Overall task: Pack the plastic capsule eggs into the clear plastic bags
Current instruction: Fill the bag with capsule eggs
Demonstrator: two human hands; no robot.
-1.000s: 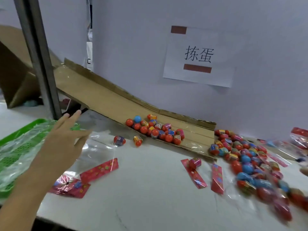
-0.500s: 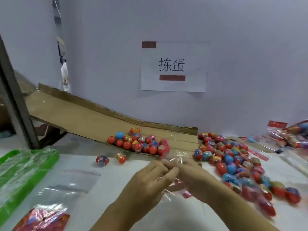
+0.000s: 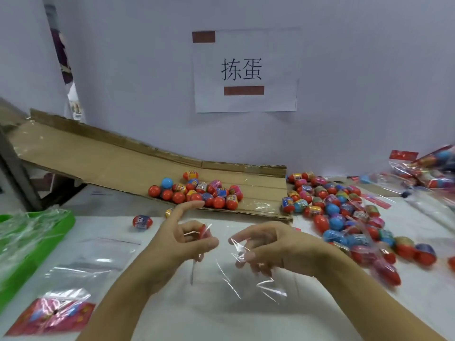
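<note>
Clear plastic bag (image 3: 236,274) — mouth pinched between left hand (image 3: 183,244) and right hand (image 3: 268,247), hanging toward the viewer; loose capsule eggs (image 3: 197,193) lie beyond, nearer the left hand.

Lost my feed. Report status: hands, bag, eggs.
Left hand and right hand each pinch the clear bag, pulling its mouth open. No egg inside. Loose eggs wait on the cardboard ramp. Nothing blocking.

bare table (image 3: 152,244) ahead, loose egg (image 3: 142,221), egg heap (image 3: 344,212) crowding right
</note>
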